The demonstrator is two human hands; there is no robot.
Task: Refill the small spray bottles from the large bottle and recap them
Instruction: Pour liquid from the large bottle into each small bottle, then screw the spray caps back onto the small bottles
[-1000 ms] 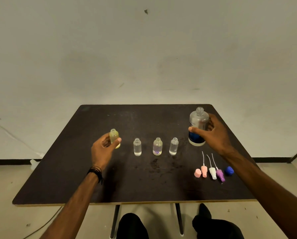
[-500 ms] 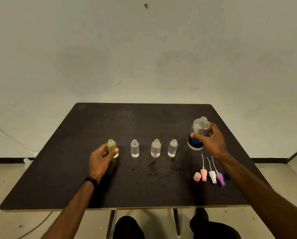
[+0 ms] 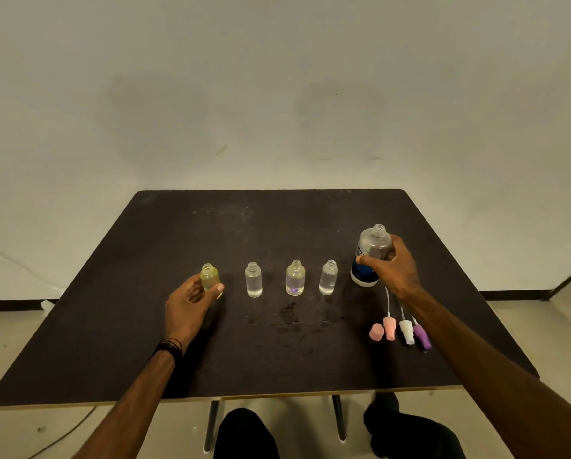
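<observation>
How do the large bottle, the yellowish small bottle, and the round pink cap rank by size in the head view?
1. The large bottle, gripped by the right hand.
2. The yellowish small bottle, held by the left hand.
3. The round pink cap, smallest although it lies nearer the camera.

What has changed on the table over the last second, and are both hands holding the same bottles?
The left hand has set the small yellowish glass bottle down from its raised position to the dark table, fingers still round it. The right hand keeps gripping the large clear bottle with the blue base; it seems lowered too, though the camera also shifted. The three other small clear bottles and the pastel spray caps stayed put.
</observation>
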